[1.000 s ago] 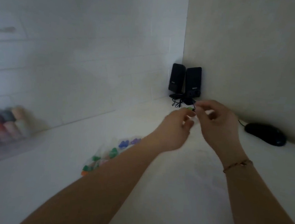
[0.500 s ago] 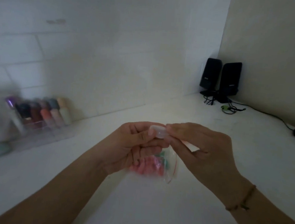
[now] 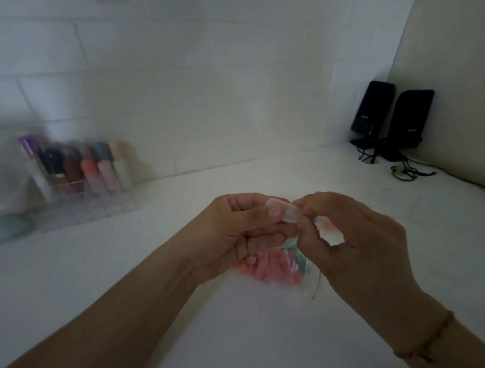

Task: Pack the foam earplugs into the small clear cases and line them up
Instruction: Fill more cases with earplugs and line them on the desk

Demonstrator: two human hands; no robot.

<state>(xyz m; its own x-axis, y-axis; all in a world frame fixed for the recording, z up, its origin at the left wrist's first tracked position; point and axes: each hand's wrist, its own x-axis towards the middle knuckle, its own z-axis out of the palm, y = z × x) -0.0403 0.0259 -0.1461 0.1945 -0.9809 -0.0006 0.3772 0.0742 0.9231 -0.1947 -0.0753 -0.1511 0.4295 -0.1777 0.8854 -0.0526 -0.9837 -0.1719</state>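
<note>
A small clear case point(image 3: 286, 212) is held up between both hands over the white counter. My left hand point(image 3: 240, 230) grips its left end, thumb on top. My right hand point(image 3: 349, 244) pinches its right end with fingertips. Whether the case is open or holds anything I cannot tell. Under the hands lies a clear zip bag point(image 3: 275, 266) with several pink and teal foam earplugs, partly hidden by my left hand.
A clear organiser point(image 3: 89, 200) with several coloured bottles stands at the left by the tiled wall. Two black speakers point(image 3: 391, 120) with cables sit in the far right corner. A pale green object point(image 3: 3, 226) lies blurred at the far left.
My hands came back from near the speakers to the counter's middle over the earplug bag, now holding the clear case together; the view has swung left.
</note>
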